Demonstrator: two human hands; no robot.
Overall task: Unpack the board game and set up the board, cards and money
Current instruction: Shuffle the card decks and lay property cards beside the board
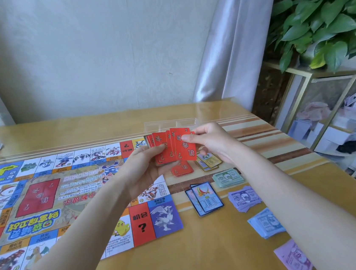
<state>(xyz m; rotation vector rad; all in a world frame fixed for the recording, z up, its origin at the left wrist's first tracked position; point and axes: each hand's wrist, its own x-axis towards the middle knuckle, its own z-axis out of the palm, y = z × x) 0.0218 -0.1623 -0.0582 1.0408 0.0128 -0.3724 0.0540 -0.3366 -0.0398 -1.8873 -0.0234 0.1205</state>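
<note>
My left hand (142, 170) cradles a fan of red cards (169, 147) above the far right corner of the board (72, 191), thumb curled over their faces. My right hand (212, 141) pinches the front card of the fan by its upper right edge, between thumb and forefinger. The board lies unfolded flat on the desk (208, 253). To its right lie a small red stack (182, 168), yellow cards (209, 161), blue-bordered cards (205, 198), and money in green (228, 177), purple (244, 198), blue (267, 223) and pink (294, 259) piles.

Handling, as I judge it: the cards look thin, light and glossy, so they should slide readily over one another. A grip by the edges, with the thumb pressing across the fan, seems safest against spilling. The notes appear to be soft paper, likely to drift or scatter if lifted loosely.

Hard to make out: how many cards the fan holds; my left fingers behind it; the clear tray (171, 124) beyond my hands, nearly invisible against the desk. The board's left side and the pink pile are cut off by the frame.
</note>
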